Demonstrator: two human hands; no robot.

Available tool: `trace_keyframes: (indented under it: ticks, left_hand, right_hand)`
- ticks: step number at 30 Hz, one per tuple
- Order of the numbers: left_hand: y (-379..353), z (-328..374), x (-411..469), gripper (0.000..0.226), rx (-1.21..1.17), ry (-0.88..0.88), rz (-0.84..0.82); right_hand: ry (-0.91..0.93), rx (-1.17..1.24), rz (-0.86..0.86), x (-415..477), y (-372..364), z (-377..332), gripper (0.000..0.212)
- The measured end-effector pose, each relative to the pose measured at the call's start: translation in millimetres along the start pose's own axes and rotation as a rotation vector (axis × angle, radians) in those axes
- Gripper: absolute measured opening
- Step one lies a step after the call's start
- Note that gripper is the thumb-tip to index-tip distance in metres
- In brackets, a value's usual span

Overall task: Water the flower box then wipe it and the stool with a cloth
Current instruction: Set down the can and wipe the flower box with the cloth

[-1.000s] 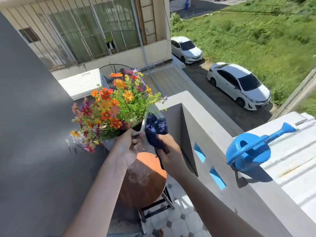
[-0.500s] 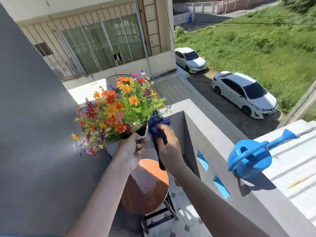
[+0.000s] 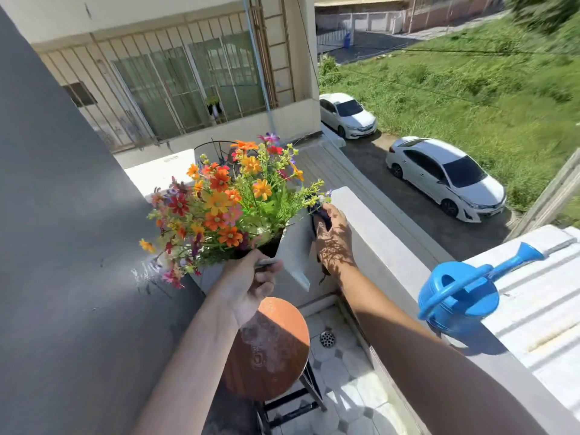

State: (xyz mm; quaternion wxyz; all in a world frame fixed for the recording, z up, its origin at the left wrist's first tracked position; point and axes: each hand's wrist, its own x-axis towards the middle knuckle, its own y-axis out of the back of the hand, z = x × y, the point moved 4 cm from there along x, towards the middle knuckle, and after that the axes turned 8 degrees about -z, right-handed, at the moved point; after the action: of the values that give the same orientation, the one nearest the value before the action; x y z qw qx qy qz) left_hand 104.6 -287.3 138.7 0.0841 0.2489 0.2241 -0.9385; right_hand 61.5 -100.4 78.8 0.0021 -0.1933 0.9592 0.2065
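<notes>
A white flower box (image 3: 296,246) full of orange, red and yellow flowers (image 3: 226,202) is held up in the air above a round brown stool (image 3: 273,346). My left hand (image 3: 251,281) grips the box's near rim. My right hand (image 3: 334,237) presses a dark blue cloth (image 3: 317,208) against the box's far right side, and the cloth is mostly hidden behind the hand. The stool's seat shows wet marks. A blue watering can (image 3: 461,296) stands on the parapet at the right, apart from both hands.
A grey wall (image 3: 62,246) runs along the left. The grey parapet ledge (image 3: 370,233) borders the balcony on the right, with a white roof beyond. Tiled floor with a drain (image 3: 327,339) lies below. Two white cars are parked far below.
The flower box has tipped so its white side faces me. My right hand has slid with the cloth along that side toward the far end. The view has shifted downward.
</notes>
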Motion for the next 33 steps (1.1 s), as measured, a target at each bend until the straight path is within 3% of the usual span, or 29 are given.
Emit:
trace_keyframes:
  ticks: [1, 3, 5, 10, 13, 17, 21, 25, 33]
  left_hand:
    - [-2, 0, -2, 0.021, 0.036, 0.008, 0.001]
    - [-5, -2, -3, 0.028, 0.079, 0.001, 0.006]
    - [-7, -5, 0, 0.028, 0.078, -0.009, 0.004]
    - [-13, -2, 6, 0.028, 0.042, -0.008, -0.004]
    - [-14, 2, 8, 0.026, 0.026, -0.018, 0.005]
    - [-11, 11, 14, 0.015, -0.007, -0.036, 0.028]
    - [-11, 21, 11, 0.025, -0.022, -0.052, 0.015]
    - [-13, 22, 7, 0.03, -0.033, -0.054, -0.017]
    - [-17, 14, 6, 0.032, 0.173, -0.088, -0.011]
  right_hand:
    - [-0.012, 0.158, 0.002, 5, 0, -3, 0.01]
    - [0.036, 0.303, 0.114, 19, 10, -37, 0.015]
    - [0.193, 0.326, 0.348, 51, 21, -68, 0.021]
    - [0.21, 0.214, 0.465, 73, 19, -61, 0.022]
    - [0.219, 0.249, 0.406, 57, 5, -56, 0.013]
    - [0.221, 0.285, 0.282, 26, -19, -55, 0.026]
    - [0.151, 0.252, 0.227, -2, -35, -32, 0.03]
    - [0.075, 0.349, 0.281, -7, -40, -18, 0.032]
    - [0.17, 0.463, 0.41, 12, -12, -63, 0.024]
